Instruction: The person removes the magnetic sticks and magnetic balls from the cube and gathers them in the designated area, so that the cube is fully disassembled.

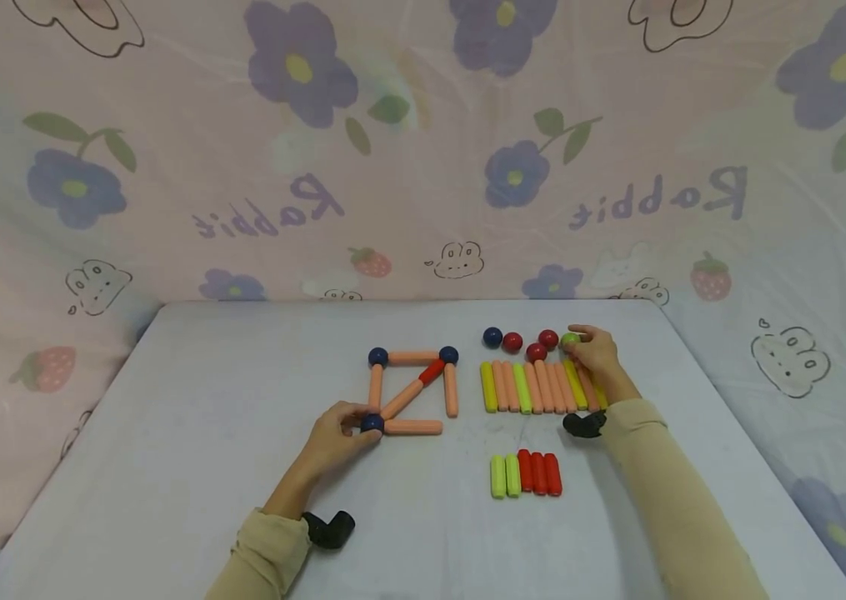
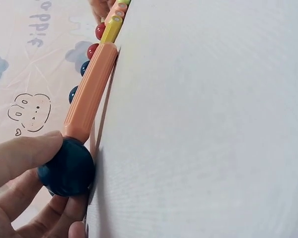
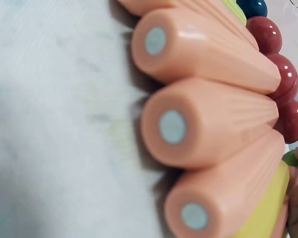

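My left hand (image 1: pixel 334 437) grips a dark blue ball (image 2: pixel 68 167) at the lower left corner of a figure made of magnetic sticks and balls. From this ball a peach stick (image 1: pixel 413 427) runs right, another goes up, and a peach and red diagonal (image 1: pixel 433 372) reaches the upper right blue ball (image 1: pixel 448 356). A peach stick (image 1: pixel 452 392) hangs down from that corner, its lower end apart from the bottom stick. At the far right, my right hand (image 1: pixel 597 357) holds a green ball (image 1: pixel 570 339) by its fingertips; most of that hand is outside the right wrist view.
Beside the right hand lies a row of peach, yellow and green sticks (image 1: pixel 535 387). Behind it sit a blue ball (image 1: pixel 493 337) and several red balls (image 1: pixel 513 342). Short green and red sticks (image 1: pixel 538 473) lie nearer the front. A patterned cloth (image 1: pixel 407 167) hangs behind the white table (image 1: pixel 167 433).
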`<control>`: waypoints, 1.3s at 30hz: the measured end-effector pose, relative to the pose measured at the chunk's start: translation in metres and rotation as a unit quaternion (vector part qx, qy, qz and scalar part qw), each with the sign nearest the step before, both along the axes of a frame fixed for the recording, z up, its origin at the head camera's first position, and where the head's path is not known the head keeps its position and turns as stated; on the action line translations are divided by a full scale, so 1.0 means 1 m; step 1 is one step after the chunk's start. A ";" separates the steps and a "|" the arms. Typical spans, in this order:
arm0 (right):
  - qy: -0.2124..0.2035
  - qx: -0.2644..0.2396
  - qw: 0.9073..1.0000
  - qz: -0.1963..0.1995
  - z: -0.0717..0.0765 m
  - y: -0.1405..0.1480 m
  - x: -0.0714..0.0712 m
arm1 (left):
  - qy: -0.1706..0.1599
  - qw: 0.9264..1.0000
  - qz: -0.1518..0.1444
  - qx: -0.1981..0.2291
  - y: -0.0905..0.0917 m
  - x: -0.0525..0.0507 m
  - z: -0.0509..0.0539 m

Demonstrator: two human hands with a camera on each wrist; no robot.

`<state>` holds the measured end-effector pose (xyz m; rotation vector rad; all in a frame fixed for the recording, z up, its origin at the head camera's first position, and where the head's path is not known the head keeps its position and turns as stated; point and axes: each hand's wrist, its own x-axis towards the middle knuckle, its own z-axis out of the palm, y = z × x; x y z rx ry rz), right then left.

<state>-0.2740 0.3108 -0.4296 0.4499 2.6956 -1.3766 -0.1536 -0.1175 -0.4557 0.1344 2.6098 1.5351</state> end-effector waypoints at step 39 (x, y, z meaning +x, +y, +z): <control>0.084 -0.066 0.987 0.120 0.032 -0.096 0.086 | -0.003 1.000 -0.009 0.004 -0.002 -0.001 0.001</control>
